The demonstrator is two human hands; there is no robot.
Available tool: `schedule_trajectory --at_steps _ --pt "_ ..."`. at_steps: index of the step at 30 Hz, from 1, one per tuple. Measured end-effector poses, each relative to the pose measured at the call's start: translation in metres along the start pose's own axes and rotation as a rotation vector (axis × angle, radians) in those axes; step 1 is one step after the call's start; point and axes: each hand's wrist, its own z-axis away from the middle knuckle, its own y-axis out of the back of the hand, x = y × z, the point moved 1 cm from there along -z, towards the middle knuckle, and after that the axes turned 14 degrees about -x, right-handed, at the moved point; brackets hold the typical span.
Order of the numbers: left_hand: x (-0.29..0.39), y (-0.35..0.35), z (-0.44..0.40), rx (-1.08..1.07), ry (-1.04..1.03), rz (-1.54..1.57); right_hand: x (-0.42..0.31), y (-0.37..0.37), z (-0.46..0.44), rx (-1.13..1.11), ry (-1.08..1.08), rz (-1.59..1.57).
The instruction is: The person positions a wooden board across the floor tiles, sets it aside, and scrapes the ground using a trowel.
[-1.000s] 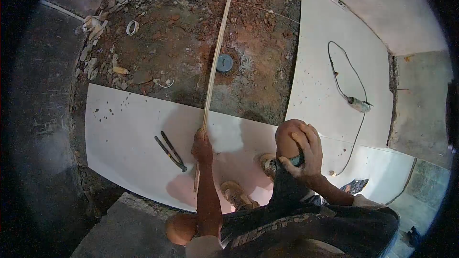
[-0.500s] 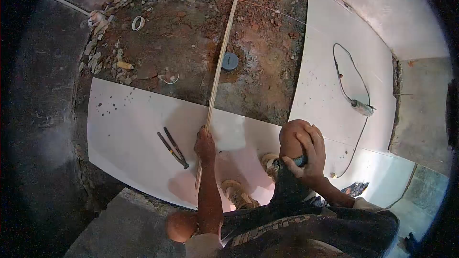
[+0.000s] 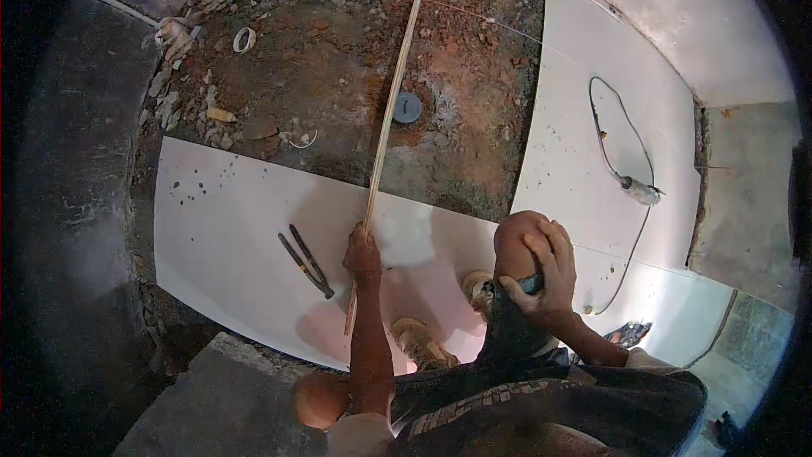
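Note:
My left hand is closed around a long, thin wooden batten near its lower end. The batten reaches away over the white tile and the bare dirt, with a pale tip at its far end. It passes just left of a round grey cap set in the ground. My right hand rests over my bent knee, fingers spread, with no tool visible in it. Left of my left hand, a pair of long-handled pincers lies on the tile.
Large white tiles lie in front and along the right. A corded power tool sits on the right side. Rubble edges the dirt, where a white ring and a yellowish piece lie. A string crosses the far dirt.

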Motion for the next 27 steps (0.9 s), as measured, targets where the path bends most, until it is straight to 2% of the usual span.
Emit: schedule_trajectory --at_steps 2,5,14,17,20,27 --pt "0.0015 0.0014 0.0007 0.032 -0.009 -0.019 -0.0001 -0.0014 0.0002 0.012 -0.010 0.018" --pt "0.0028 0.0025 0.0029 -0.033 0.056 -0.026 -0.0004 -0.0005 -0.0001 -0.005 -0.020 0.021" --pt "-0.0023 -0.0029 -0.0004 0.023 -0.006 -0.021 -0.0012 -0.0001 0.0001 -0.042 -0.035 0.004" --pt "0.0001 -0.0003 0.0009 -0.027 0.035 -0.033 -0.0016 -0.0009 -0.0016 -0.014 -0.029 0.030" --pt "0.0036 0.0021 0.0021 0.049 -0.016 -0.054 -0.0001 -0.0020 -0.0014 -0.010 -0.020 0.026" --pt "0.0022 0.0024 0.0015 -0.040 0.023 0.006 0.0002 -0.0022 -0.0025 -0.041 -0.039 0.029"
